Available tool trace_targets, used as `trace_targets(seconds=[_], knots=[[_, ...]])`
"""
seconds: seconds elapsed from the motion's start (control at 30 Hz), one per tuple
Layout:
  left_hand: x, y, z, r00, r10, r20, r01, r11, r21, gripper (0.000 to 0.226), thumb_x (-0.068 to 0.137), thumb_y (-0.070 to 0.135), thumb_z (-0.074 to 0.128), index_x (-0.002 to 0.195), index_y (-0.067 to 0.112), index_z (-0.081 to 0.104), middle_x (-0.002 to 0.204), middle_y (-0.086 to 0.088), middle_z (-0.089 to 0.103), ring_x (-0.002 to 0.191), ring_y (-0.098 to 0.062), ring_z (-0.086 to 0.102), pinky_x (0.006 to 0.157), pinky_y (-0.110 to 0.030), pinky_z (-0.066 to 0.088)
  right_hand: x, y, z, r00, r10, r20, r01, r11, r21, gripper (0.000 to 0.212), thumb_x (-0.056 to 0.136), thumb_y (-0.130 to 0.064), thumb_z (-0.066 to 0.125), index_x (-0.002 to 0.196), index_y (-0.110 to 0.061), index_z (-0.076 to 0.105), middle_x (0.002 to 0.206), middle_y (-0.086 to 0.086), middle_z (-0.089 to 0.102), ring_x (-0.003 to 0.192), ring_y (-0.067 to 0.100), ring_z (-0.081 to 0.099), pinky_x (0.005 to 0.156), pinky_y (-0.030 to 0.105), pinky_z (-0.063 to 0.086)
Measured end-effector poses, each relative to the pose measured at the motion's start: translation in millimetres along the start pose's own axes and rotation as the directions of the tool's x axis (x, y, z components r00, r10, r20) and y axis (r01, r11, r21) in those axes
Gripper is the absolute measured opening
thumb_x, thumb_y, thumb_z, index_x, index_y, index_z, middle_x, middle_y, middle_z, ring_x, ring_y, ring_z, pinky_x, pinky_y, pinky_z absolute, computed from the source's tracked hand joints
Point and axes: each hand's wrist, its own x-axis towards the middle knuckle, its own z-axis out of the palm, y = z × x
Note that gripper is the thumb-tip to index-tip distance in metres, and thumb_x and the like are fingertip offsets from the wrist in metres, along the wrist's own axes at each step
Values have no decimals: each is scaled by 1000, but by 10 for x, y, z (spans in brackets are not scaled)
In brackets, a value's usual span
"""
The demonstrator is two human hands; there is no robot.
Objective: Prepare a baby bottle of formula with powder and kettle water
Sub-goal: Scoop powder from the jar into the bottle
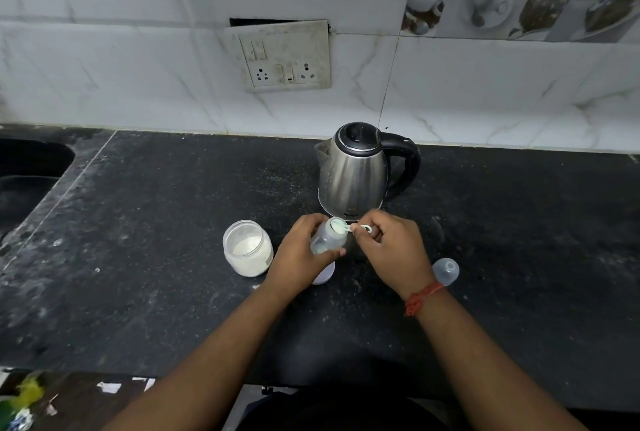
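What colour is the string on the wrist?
The wrist string is orange-red, tied round the right wrist, shown best in the head view.

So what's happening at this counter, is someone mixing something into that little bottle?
Yes. A person is making baby formula on the black stone counter. The left hand grips a clear plastic baby bottle, tilted, while the right hand pinches a small white plastic scoop at the bottle's open mouth. The open glass jar of white powder stands just left of the hands. The steel electric kettle with a black handle waits behind, lid shut. The bottle's clear domed cap lies to the right.
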Motion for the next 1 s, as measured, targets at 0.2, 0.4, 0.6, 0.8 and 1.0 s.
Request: trace_targets(seconds=[0.2, 0.4, 0.6, 0.8, 1.0], knots=[[-23, 20, 16, 1000, 2, 10, -2, 1000, 25, 54, 75, 30, 89, 117, 36, 56, 114, 17, 59, 108, 11, 54, 85, -8, 41, 15, -6, -95, 998, -20, 51, 21, 999, -32, 18, 90, -20, 71, 74, -14, 65, 57, -5, 53, 58, 14, 52, 57, 34, 46], [-32, 45, 45, 1000, 24, 7, -24, 999, 21, 53, 76, 31, 88, 118, 36, 55, 114, 18, 59, 108, 9, 55, 86, -11, 42, 30, -80, -81, 999, 9, 42, -8, 999, -38, 18, 88, -18, 71, 72, -14, 63, 53, -9, 49, 54, 9, 49, 55, 30, 44], [-29, 35, 81, 1000, 23, 3, -23, 1000, 6, 55, 75, 32, 89, 121, 30, 59, 115, 15, 61, 108, 5, 58, 88, -18, 46, 52, -52, -140, 999, 33, 35, -31, 998, -50, 19, 88, -18, 71, 71, -13, 64, 52, -5, 51, 58, 15, 53, 55, 26, 42], [-35, 43, 96, 999, 30, 16, -30, 999, 13, 56, 75, 33, 89, 122, 31, 58, 115, 16, 61, 108, 3, 58, 88, -19, 47, 32, -30, -164, 999, 42, 22, -41, 999, -29, 19, 88, -17, 71, 72, -13, 64, 54, -2, 54, 57, 14, 54, 53, 24, 43], [-34, 78, 98, 999, 18, 30, -18, 1000, 12, 58, 76, 32, 88, 126, 31, 58, 118, 17, 59, 110, 8, 56, 87, -12, 43, 4, 10, -240, 953, 302, 12, -292, 910, 296, 21, 93, -16, 69, 74, -12, 64, 56, 5, 61, 49, 16, 60, 50, 33, 55]])
